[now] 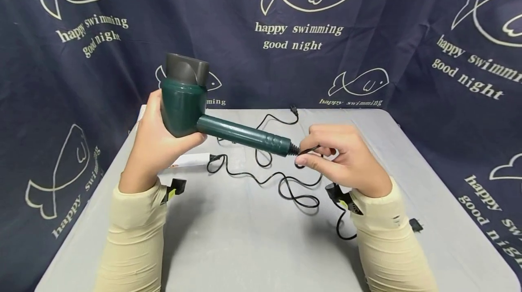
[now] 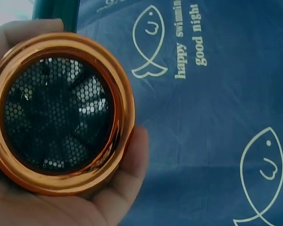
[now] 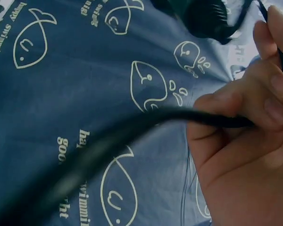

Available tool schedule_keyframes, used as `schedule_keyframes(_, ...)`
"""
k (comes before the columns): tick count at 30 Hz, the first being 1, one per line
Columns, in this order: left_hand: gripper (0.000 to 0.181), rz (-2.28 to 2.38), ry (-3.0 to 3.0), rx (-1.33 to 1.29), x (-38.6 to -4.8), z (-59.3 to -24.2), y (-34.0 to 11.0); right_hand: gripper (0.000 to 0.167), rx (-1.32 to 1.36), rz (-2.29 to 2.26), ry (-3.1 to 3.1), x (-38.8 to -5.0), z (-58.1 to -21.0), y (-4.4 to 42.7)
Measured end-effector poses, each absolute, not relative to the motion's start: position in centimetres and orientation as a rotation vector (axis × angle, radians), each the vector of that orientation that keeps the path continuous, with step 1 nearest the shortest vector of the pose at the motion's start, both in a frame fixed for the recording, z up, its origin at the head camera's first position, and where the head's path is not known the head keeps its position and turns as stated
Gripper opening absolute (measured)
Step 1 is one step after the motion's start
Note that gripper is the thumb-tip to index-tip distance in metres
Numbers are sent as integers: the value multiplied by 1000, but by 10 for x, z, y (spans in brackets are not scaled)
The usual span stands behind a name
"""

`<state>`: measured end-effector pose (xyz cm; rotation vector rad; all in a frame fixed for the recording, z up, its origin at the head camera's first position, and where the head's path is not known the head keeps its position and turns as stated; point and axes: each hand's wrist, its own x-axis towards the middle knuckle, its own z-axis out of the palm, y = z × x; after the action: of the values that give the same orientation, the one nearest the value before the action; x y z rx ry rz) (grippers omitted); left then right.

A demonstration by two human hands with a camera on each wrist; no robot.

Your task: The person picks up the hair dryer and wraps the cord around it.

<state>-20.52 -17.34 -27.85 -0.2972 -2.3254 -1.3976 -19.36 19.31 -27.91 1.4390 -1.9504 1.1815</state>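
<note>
Head: above the table (image 1: 244, 246), the left hand (image 1: 155, 142) holds the hair dryer (image 1: 184, 108); the right hand (image 1: 342, 153) pinches its cord (image 1: 311, 149). Left wrist: fingers (image 2: 136, 149) cup its copper-coloured rim (image 2: 124, 108); a loosened grip could drop it. Right wrist: the cord bends; tugging might strain it.

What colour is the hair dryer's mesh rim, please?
The rim is copper, best seen in the left wrist view.

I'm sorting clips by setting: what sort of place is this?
Probably a curtained-off recording booth: printed navy fabric hangs behind and on both sides of a pale table, and small black devices sit at both wrists.
</note>
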Motion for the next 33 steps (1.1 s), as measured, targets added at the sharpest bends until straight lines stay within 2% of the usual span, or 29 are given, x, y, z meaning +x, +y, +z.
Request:
schedule_keyframes(5,93,-1460,-2304,-431,-206,-279,-170,13,1383,1292,-1959,-195,-284,189)
schedule_keyframes(12,89,-1616,-2232,-546,-210,-281,-168,35,1341,1660,-1864,-201,-296,178)
schedule_keyframes(17,89,-1675,-2188,-542,-209,-282,-165,41,1251,1726,-1920,-203,-303,173)
schedule_keyframes(27,94,-1783,-2068,-493,-204,-279,-158,30,1117,2052,-1955,-204,-306,162)
schedule_keyframes(30,93,-1788,-2010,-479,-200,-276,-154,25,1093,2033,-1981,-205,-308,158)
schedule_keyframes(33,91,-1768,-1969,-455,-197,-274,-150,28,1065,1947,-2030,-204,-309,155)
